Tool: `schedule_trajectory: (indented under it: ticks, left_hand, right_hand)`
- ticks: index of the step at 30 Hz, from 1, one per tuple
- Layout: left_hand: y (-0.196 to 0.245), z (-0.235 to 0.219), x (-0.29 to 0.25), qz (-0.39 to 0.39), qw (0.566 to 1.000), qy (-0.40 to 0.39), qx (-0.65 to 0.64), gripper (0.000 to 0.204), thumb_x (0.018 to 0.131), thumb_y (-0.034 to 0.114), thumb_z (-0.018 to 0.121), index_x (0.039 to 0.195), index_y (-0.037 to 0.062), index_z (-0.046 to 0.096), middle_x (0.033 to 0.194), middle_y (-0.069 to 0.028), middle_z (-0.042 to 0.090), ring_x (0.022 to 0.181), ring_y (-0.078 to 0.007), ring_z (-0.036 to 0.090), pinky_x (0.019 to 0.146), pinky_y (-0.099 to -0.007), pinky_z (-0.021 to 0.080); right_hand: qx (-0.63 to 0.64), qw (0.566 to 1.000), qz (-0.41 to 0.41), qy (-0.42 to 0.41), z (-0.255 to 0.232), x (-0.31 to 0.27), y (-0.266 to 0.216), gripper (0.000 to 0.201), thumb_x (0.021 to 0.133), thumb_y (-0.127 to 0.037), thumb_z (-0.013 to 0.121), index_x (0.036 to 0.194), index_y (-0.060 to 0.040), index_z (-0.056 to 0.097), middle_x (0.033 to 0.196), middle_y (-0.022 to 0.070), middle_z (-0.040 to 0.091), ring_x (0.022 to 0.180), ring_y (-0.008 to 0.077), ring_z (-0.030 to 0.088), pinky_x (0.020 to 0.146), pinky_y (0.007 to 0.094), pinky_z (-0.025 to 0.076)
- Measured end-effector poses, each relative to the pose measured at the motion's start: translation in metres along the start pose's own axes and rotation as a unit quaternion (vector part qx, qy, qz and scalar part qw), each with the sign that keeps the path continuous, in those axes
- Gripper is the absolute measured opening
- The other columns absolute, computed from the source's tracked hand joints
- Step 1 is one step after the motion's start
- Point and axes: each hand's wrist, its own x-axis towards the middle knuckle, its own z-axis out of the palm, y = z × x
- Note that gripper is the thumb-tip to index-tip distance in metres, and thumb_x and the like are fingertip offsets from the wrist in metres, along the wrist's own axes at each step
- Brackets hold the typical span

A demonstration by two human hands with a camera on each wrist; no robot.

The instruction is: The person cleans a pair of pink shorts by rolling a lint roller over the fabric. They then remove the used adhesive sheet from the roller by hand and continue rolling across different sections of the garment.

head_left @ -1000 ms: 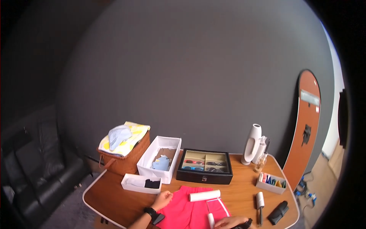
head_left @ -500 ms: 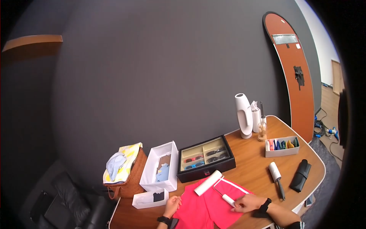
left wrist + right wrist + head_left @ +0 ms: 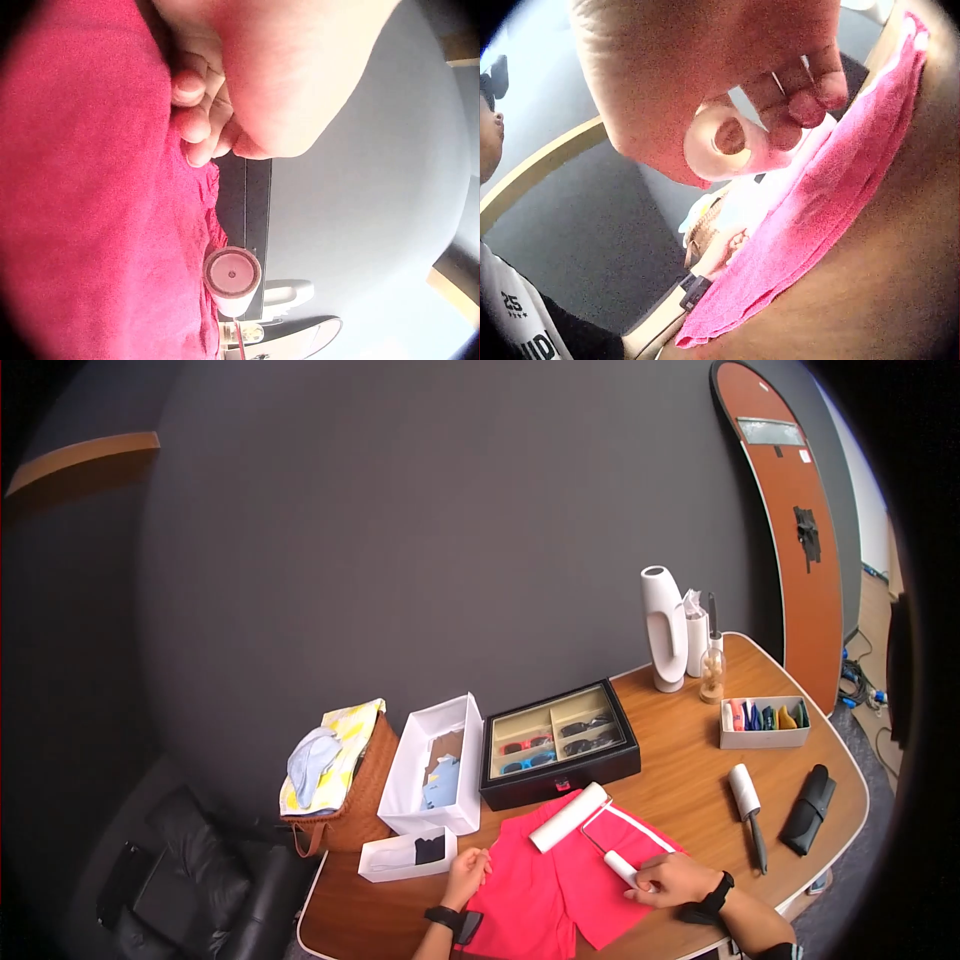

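Note:
Bright pink shorts with a white side stripe lie at the table's front. Across their upper part rests a wide white roller, joined by a thin metal frame to a white handle. My right hand holds that handle; its round end shows beside the curled fingers in the right wrist view. My left hand rests at the shorts' left edge, fingers loosely curled with nothing visible in them. The left wrist view shows its fingertips against the pink cloth and the roller's round end beyond.
Left of the shorts are a small white box, a tall white box and a wicker basket. Behind stands a black eyewear case. Rightward are a smaller roller, a black pouch, a filled box and a white vase.
The head view has turned right and tilted. My right hand has come from the picture's bottom edge into fuller view at the handle. My left hand stays beside the shorts' edge.

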Motion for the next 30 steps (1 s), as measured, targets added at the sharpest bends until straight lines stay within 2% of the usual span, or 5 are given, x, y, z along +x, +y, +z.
schedule_trajectory:
  ticks: [3,8,13,18,30]
  left_hand:
    - [0.001,0.001,0.001,-0.015,1.0,0.0,-0.002,0.022,0.105,0.021,0.053,0.091,0.005,0.06,0.071,-0.0012,0.061,0.05,-0.0051,0.049,0.041,-0.0195,0.033]
    - [-0.002,0.0,0.002,-0.009,1.0,0.004,-0.006,0.023,0.105,0.021,0.053,0.09,0.0046,0.059,0.07,-0.0021,0.061,0.048,-0.0052,0.049,0.04,-0.0197,0.032]
    - [0.001,0.001,0.001,-0.01,1.0,0.009,-0.003,0.024,0.105,0.023,0.053,0.09,0.0052,0.059,0.07,-0.0014,0.062,0.048,-0.0046,0.048,0.039,-0.0197,0.032]
    - [0.002,0.0,0.001,-0.021,1.0,0.013,0.007,0.024,0.105,0.024,0.054,0.09,0.0051,0.059,0.071,-0.0011,0.062,0.048,-0.0047,0.049,0.039,-0.0193,0.032]
    - [-0.004,-0.002,0.004,0.0,1.0,0.01,-0.025,0.023,0.105,0.021,0.053,0.091,0.0031,0.058,0.072,-0.0032,0.061,0.048,-0.0054,0.05,0.039,-0.0194,0.034]
  right_hand:
    - [0.063,0.998,0.021,-0.002,0.009,-0.002,-0.001,0.046,0.093,-0.042,0.066,0.062,-0.0089,0.055,0.062,0.0101,0.055,0.062,0.0314,0.059,0.056,0.0426,0.045]
    - [0.002,0.999,0.024,-0.037,0.007,-0.001,-0.002,0.049,0.093,-0.04,0.065,0.056,-0.0087,0.057,0.064,0.0088,0.057,0.063,0.0303,0.06,0.056,0.0416,0.046]
    - [-0.005,0.999,0.017,-0.042,0.008,-0.004,0.001,0.038,0.093,-0.038,0.064,0.07,-0.0102,0.072,0.079,0.0086,0.063,0.076,0.0281,0.064,0.061,0.0412,0.051]
    - [-0.005,1.0,0.007,-0.02,0.011,-0.005,0.004,0.032,0.092,-0.036,0.066,0.075,-0.0118,0.076,0.086,0.0065,0.066,0.085,0.0267,0.066,0.067,0.0401,0.054]
    - [0.009,0.997,-0.032,0.073,0.016,-0.002,0.009,0.029,0.087,-0.034,0.073,0.069,-0.0106,0.075,0.101,0.0078,0.066,0.095,0.0259,0.063,0.079,0.0368,0.053]
